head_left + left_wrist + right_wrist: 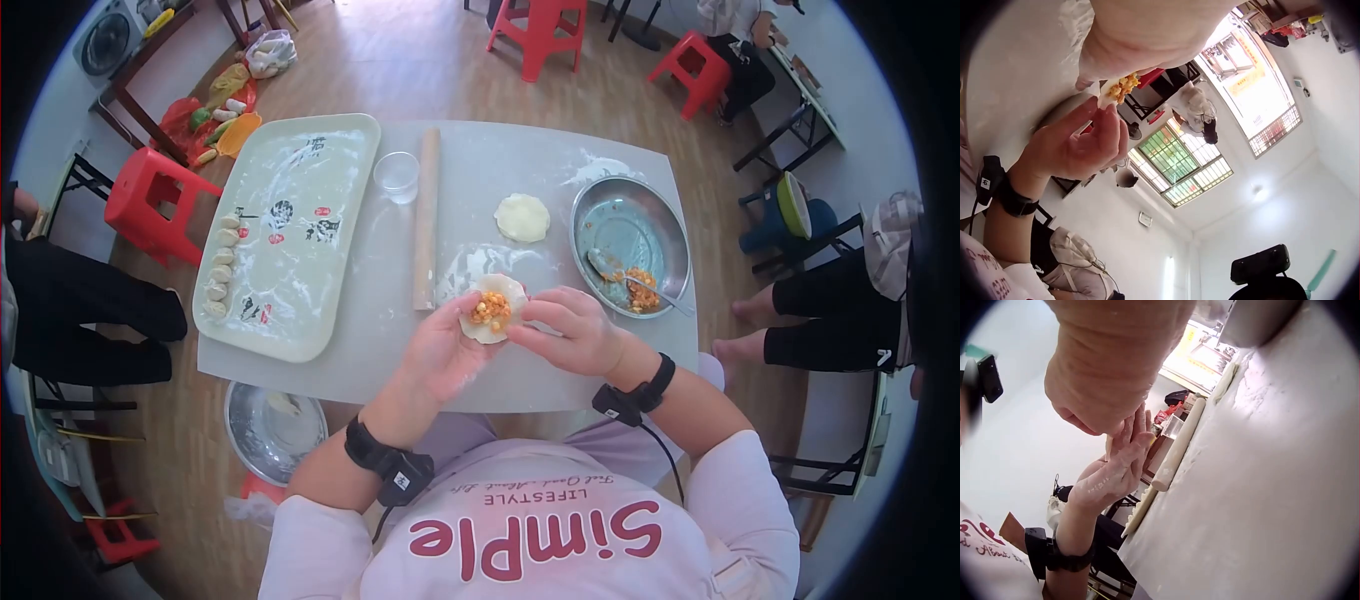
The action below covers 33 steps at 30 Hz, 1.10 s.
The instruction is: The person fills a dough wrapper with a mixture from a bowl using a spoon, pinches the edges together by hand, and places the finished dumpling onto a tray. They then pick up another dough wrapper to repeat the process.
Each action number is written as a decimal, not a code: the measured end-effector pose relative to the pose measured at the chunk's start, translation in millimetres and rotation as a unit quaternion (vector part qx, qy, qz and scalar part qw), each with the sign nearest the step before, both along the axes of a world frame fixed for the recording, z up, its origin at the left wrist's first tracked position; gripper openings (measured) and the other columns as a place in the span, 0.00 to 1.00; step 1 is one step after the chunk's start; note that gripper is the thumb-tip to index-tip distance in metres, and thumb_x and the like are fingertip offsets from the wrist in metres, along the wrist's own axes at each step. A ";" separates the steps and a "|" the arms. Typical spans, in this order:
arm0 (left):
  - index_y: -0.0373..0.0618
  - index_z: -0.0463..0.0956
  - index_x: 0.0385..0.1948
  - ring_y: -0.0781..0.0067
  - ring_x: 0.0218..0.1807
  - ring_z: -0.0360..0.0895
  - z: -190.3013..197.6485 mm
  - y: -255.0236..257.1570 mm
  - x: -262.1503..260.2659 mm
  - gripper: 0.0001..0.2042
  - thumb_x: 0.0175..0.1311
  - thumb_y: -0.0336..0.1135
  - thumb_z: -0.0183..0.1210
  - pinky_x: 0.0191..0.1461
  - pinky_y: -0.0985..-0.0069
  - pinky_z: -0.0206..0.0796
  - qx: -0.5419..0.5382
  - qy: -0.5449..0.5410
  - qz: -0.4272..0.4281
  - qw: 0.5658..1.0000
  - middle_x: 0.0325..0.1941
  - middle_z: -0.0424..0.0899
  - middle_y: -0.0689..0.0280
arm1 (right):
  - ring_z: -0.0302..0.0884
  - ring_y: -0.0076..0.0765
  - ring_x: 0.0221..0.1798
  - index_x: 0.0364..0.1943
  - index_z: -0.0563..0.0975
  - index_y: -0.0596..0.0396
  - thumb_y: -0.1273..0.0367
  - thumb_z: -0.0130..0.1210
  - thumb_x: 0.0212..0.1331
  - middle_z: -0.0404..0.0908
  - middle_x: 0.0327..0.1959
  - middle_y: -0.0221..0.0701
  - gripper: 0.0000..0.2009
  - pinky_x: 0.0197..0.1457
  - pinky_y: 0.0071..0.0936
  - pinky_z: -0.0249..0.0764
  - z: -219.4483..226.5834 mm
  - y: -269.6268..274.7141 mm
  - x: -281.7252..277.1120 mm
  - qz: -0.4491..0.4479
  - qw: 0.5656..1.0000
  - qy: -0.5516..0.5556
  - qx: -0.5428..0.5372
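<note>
Between the two hands, just above the near edge of the counter, a round dumpling wrapper lay cupped on the straight fingers of the left hand, a heap of orange filling at its middle. The right hand had its fingers curled to pinch the wrapper's rim. The wrapper lay open, so to my eye the folding had barely begun.

Of the work done, six or so finished dumplings stood in a row along the left side of the floured tray. Of the work left, one more flat wrapper waited on the counter beside the rolling pin, and the metal pan held only a small remainder of filling with a spoon in it. A clear cup stood near the pin.

The tray bore dark and red brush-style marks too small to read. The person's pale pink shirt read "Simple", with "LIFESTYLE" beneath; a further line of script I could not make out.
</note>
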State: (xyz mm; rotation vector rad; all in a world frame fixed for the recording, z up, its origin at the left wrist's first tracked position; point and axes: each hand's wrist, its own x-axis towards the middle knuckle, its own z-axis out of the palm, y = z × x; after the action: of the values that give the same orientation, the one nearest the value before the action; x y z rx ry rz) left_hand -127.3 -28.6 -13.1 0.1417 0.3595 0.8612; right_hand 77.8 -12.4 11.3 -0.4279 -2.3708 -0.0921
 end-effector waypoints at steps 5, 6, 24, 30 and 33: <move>0.36 0.63 0.60 0.64 0.63 0.68 3.1 2.3 -2.4 0.19 0.72 0.37 0.40 0.69 0.64 0.58 -0.001 0.010 0.010 1.000 0.62 0.71 0.56 | 0.78 0.36 0.38 0.37 0.80 0.52 0.73 0.62 0.42 0.75 0.40 0.31 0.13 0.37 0.30 0.76 3.0 8.2 -4.4 0.003 1.000 0.000 -0.009; 0.37 0.63 0.60 0.63 0.64 0.68 3.1 2.9 -3.5 0.19 0.72 0.37 0.41 0.69 0.63 0.58 0.008 0.008 0.010 1.000 0.62 0.70 0.56 | 0.78 0.36 0.38 0.37 0.80 0.52 0.73 0.62 0.42 0.75 0.40 0.31 0.13 0.37 0.30 0.76 2.7 8.7 -6.6 0.004 1.000 0.002 -0.006; 0.38 0.60 0.61 0.58 0.67 0.63 -5.6 12.0 0.4 0.18 0.72 0.34 0.40 0.70 0.62 0.59 -0.051 -0.095 0.068 0.992 0.65 0.64 0.53 | 0.75 0.35 0.32 0.37 0.79 0.49 0.79 0.58 0.37 0.73 0.38 0.31 0.18 0.31 0.30 0.74 7.6 10.7 -16.2 -0.017 0.988 0.052 -0.142; 0.39 0.60 0.61 0.59 0.67 0.63 -3.7 11.9 -6.7 0.18 0.72 0.34 0.42 0.70 0.62 0.59 -0.064 -0.073 0.060 0.993 0.64 0.65 0.53 | 0.76 0.35 0.33 0.37 0.80 0.48 0.79 0.56 0.34 0.73 0.39 0.31 0.19 0.32 0.28 0.73 6.4 13.7 -22.8 -0.028 0.984 0.033 -0.171; 0.39 0.60 0.61 0.59 0.67 0.64 -7.2 11.4 -8.7 0.18 0.72 0.33 0.42 0.71 0.62 0.58 -0.075 -0.102 0.067 0.990 0.64 0.65 0.53 | 0.76 0.35 0.33 0.39 0.80 0.49 0.80 0.55 0.36 0.73 0.39 0.33 0.20 0.33 0.28 0.74 9.5 13.3 -26.7 -0.031 0.973 0.052 -0.221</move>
State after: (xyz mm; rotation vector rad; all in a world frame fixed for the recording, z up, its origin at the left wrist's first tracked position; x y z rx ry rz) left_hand -136.0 -17.2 -20.3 -0.1105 0.2420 0.9681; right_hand 51.1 0.9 20.7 -0.6994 -2.2665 0.4267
